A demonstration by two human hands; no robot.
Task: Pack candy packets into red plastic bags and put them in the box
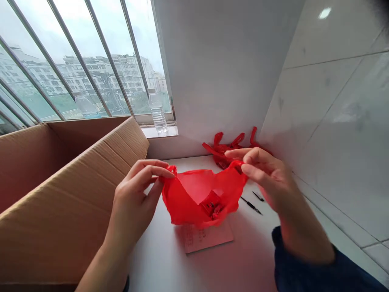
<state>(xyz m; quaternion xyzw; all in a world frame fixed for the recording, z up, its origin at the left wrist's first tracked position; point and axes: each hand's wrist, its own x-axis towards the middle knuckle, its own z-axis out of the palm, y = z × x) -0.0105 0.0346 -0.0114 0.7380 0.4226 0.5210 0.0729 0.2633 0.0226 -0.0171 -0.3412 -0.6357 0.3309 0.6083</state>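
A thin red plastic bag (pixel 182 202) hangs open between my two hands, above the white table. My left hand (pixel 141 188) pinches its left handle between thumb and fingers. At the opposite handle, my right hand (pixel 266 172) grips the bag with thumb and fingertips. Inside the bag lie a small red packet (pixel 210 202) with dark lettering and some crumpled red wrapping. Below the bag, a sheet or booklet with writing (pixel 209 238) lies on the table (pixel 170 263), partly covered from view.
A large open cardboard box (pixel 69 202) stands on the left. More red bags (pixel 221 150) lie by the back wall. A black pen (pixel 251 205) and its cap (pixel 258 196) are at the right. A plastic bottle (pixel 158 113) stands on the windowsill.
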